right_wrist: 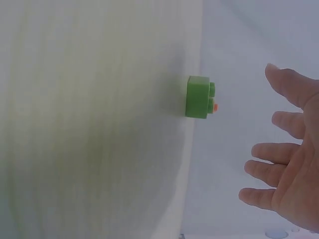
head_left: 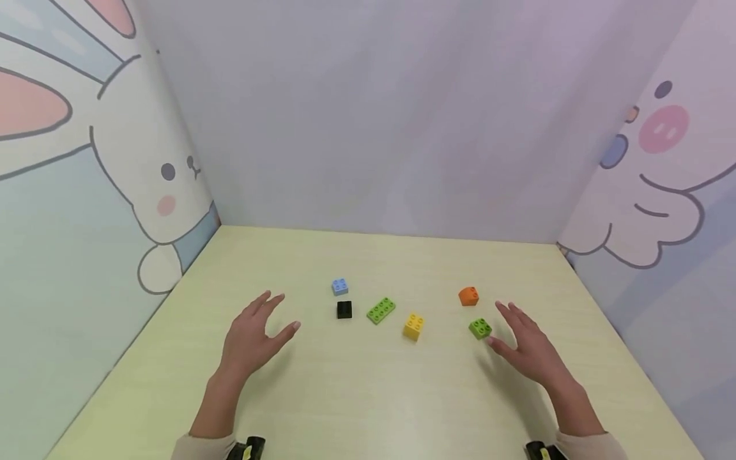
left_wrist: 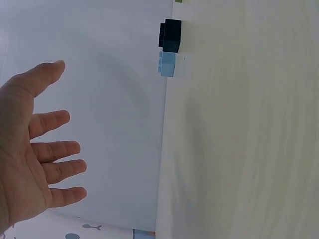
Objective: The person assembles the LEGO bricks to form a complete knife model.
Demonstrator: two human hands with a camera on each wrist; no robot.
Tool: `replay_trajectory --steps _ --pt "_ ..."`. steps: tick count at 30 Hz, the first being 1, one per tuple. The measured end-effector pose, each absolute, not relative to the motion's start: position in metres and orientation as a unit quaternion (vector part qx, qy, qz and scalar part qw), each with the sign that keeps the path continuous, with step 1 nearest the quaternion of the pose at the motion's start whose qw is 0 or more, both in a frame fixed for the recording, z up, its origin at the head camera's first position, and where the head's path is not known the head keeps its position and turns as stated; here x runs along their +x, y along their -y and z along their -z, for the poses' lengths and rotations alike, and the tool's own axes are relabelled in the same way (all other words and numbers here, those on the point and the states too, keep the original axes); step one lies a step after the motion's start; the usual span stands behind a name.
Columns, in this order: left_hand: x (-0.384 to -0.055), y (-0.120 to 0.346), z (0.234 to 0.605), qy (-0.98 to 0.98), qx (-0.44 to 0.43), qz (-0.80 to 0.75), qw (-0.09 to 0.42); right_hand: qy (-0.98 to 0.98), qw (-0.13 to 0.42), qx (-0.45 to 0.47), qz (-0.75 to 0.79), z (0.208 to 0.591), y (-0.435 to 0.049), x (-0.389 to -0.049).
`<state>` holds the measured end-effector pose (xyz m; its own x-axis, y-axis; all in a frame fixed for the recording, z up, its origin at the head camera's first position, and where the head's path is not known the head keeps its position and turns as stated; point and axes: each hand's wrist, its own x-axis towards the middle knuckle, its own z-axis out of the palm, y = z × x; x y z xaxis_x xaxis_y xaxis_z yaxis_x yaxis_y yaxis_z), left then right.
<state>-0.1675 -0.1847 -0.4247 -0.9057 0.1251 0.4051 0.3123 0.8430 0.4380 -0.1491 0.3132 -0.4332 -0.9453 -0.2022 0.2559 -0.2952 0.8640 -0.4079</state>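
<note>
My left hand (head_left: 251,338) hovers over the left part of the table, fingers spread and holding nothing. Nearest to it are a black brick (head_left: 344,310) and a light blue brick (head_left: 340,287), which also show in the left wrist view. Over on the right, my right hand (head_left: 531,351) is held above the table with its fingers extended and nothing in its grasp. Just left of its thumb lies a small green brick (head_left: 480,328), with an orange brick (head_left: 468,296) behind it. Between the hands sit a long green brick (head_left: 381,310) and a yellow brick (head_left: 413,326).
A pale wooden table (head_left: 356,409) carries all the bricks. Behind it hangs a plain grey-white curtain (head_left: 379,128). Side panels with a cartoon rabbit (head_left: 144,172) and a cartoon pig (head_left: 684,166) stand along the left and right table edges.
</note>
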Motion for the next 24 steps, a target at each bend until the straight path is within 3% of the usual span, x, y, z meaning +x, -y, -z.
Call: replay_trajectory --steps 6,16,24 --pt "-0.167 0.179 0.424 0.940 -0.120 0.262 0.183 0.955 0.095 0.149 -0.240 0.429 -0.309 -0.150" --pt "-0.167 0.165 0.419 0.932 -0.132 0.286 0.182 0.948 0.020 0.147 -0.281 0.427 -0.302 -0.147" --pt "-0.169 0.158 0.420 0.930 -0.147 0.286 0.179 0.939 0.014 0.172 -0.299 0.428 -0.287 -0.147"
